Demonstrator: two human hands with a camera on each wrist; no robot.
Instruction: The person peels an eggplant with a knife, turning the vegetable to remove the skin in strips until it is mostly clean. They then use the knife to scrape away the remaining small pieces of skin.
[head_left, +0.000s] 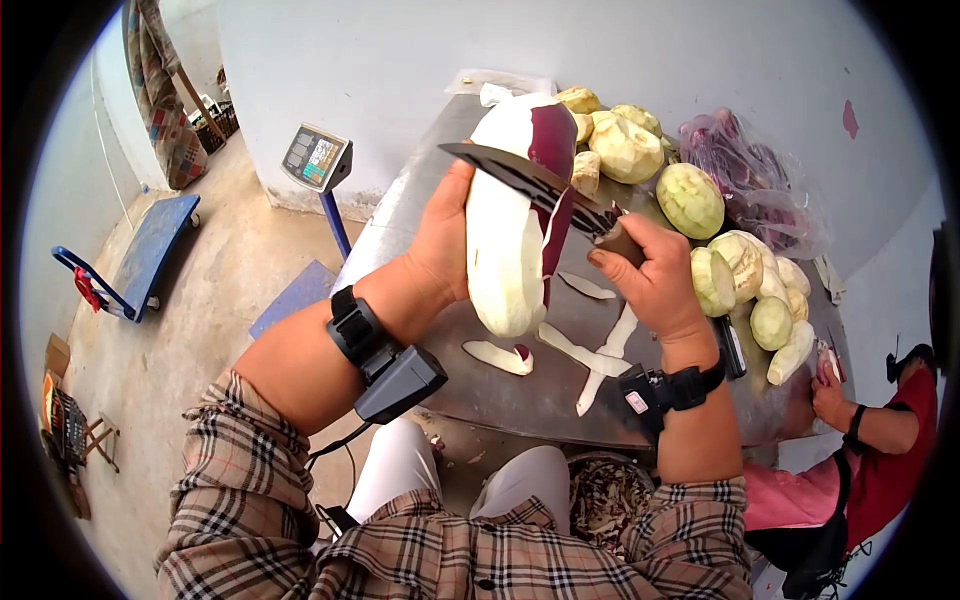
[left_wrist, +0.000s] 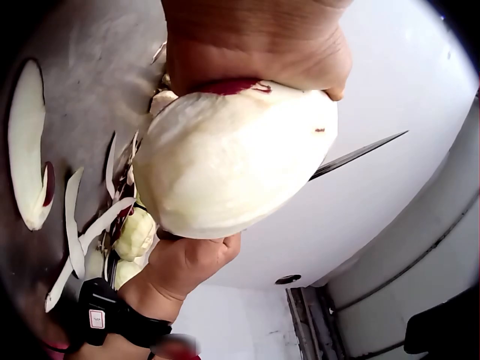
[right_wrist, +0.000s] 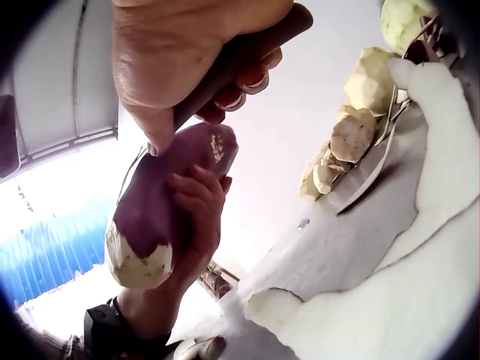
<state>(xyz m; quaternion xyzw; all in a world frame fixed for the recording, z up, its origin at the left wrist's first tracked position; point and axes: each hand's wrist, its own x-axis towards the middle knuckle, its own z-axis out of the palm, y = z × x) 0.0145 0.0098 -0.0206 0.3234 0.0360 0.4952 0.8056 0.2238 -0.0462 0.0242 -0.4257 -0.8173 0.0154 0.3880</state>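
Note:
A large eggplant, mostly peeled white with a purple strip along its right side, is held up over the metal table. My left hand grips it from the left; in the right wrist view those fingers curl on its purple skin. My right hand grips the brown handle of a knife, whose dark blade lies across the eggplant's front. A partly cut strip of peel hangs along the right side. In the left wrist view the blade tip sticks out beyond the white flesh.
Long peels lie on the table below the eggplant. Several peeled eggplants and a plastic bag of purple ones are at the right. A basket of scraps stands below the edge. Another person's hand is at far right.

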